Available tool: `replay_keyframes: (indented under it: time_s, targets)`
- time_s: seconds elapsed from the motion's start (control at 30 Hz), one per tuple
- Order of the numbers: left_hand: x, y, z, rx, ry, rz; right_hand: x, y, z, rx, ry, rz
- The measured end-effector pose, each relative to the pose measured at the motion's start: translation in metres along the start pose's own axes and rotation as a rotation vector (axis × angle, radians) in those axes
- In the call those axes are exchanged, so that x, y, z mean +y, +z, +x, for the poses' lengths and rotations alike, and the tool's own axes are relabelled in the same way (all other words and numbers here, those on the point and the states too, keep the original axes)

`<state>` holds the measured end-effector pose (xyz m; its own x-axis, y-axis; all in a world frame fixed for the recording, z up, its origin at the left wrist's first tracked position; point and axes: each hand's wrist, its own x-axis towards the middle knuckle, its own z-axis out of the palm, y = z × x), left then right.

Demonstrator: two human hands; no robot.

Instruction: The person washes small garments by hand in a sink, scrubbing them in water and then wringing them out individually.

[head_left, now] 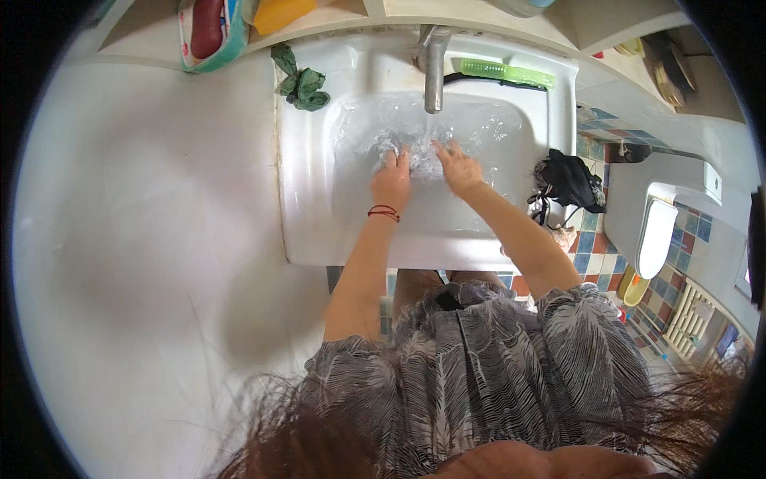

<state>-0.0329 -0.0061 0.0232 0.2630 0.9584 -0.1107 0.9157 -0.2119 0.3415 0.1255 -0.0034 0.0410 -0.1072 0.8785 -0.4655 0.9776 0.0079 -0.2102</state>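
Note:
Both my hands are in the water of a white basin (311,199), beneath a metal faucet (434,76) with water running from it. My left hand (391,182), a red cord bracelet (384,212) at its wrist, dips its fingertips into churning, bubbly water. My right hand (460,169) is across from it, fingers stretched toward the splash below the spout. Foam and ripples between the hands hide whether anything lies under them. The left fingertips are too covered to tell their grip. Nothing shows in the right hand.
Dark green crumpled cloth or leaf-like material (302,84) lies on the basin's back left corner. A green comb-like strip (507,73) rests behind the faucet. Black fabric (570,180) hangs at the right rim, near a white toilet (656,235). A shelf (335,20) runs along the back.

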Motion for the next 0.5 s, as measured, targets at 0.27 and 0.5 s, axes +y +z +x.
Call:
replay_keyframes:
  time_s: [0.27, 0.5]
  targets:
    - [-0.015, 0.024, 0.006, -0.397, -0.101, 0.088, 0.006, 0.03, 0.013, -0.089, -0.051, -0.289]
    - [-0.035, -0.014, 0.013, -0.081, 0.081, -0.167, 0.021, -0.035, 0.013, 0.074, -0.032, 0.077]
